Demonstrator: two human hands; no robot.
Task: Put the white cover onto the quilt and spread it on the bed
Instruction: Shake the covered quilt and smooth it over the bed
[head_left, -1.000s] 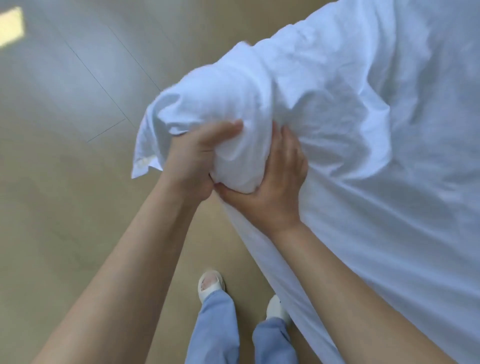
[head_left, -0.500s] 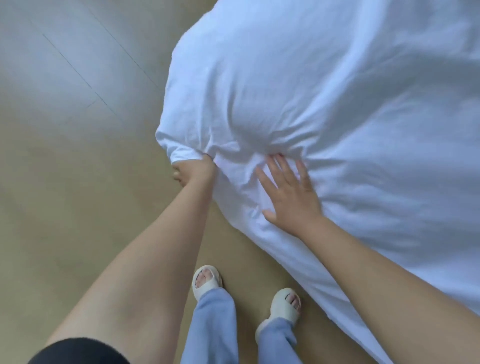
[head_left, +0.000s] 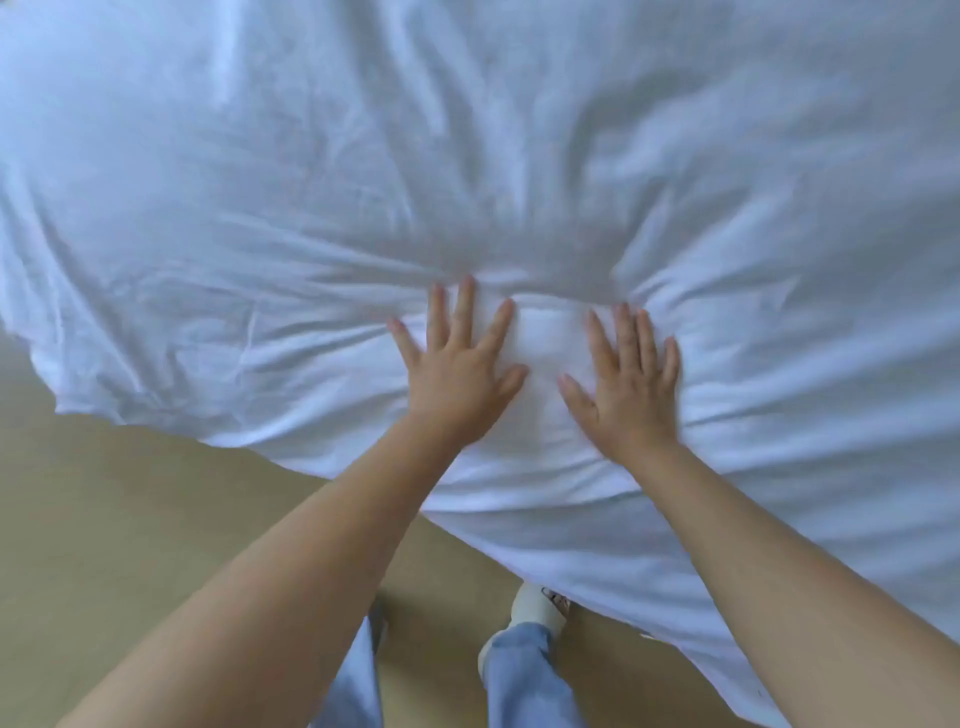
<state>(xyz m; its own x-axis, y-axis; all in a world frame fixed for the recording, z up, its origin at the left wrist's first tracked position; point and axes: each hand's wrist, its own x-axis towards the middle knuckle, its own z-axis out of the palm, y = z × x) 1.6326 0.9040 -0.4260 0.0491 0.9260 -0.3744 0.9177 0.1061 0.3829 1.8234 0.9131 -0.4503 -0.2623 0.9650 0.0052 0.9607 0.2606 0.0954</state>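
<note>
Cotton-looking white cover fills 9 through 12 to 3 o'clock, puffy, so quilt probably inside already; quilt itself hidden. Centre: left hand and right hand lie flat, fingers straight, pressing it, gripping nothing. Remaining: smooth wrinkles, square edge at 8 o'clock above floor.

Cover fills the upper view, its edge hanging down over the floor at lower left. Left hand and right hand lie flat on it — side by side, apart, near its front edge. Below them, a slipper — partly, it seems, under the overhang.
</note>
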